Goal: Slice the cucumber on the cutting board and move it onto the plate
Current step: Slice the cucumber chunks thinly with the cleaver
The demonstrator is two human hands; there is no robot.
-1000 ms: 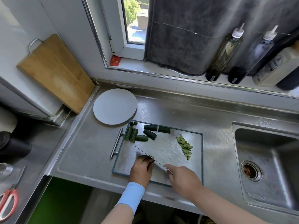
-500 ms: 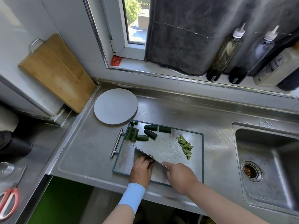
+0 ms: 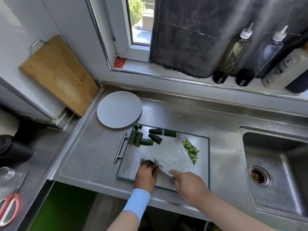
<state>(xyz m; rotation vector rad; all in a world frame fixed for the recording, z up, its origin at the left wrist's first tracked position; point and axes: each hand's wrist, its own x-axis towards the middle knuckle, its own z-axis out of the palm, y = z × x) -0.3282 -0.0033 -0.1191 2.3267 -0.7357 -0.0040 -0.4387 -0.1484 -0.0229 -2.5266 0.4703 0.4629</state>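
the cutting board [image 3: 170,152] sits mid-frame on the steel counter [image 3: 93,147], and the plate [image 3: 119,109] lies bare just off its upper left corner. low centre, the right hand [image 3: 190,185] is wrapped round the knife [image 3: 150,159], forefinger along the spine. the left hand [image 3: 146,174] curls its fingers down over a small, mostly hidden piece [image 3: 156,161] beside the blade. uncut cucumber chunks [image 3: 155,138] lie at the board's upper left, finished slices [image 3: 191,150] at its right. to slice well, the person should probably keep knuckles against the blade's flat, fingertips tucked behind, and retreat evenly.
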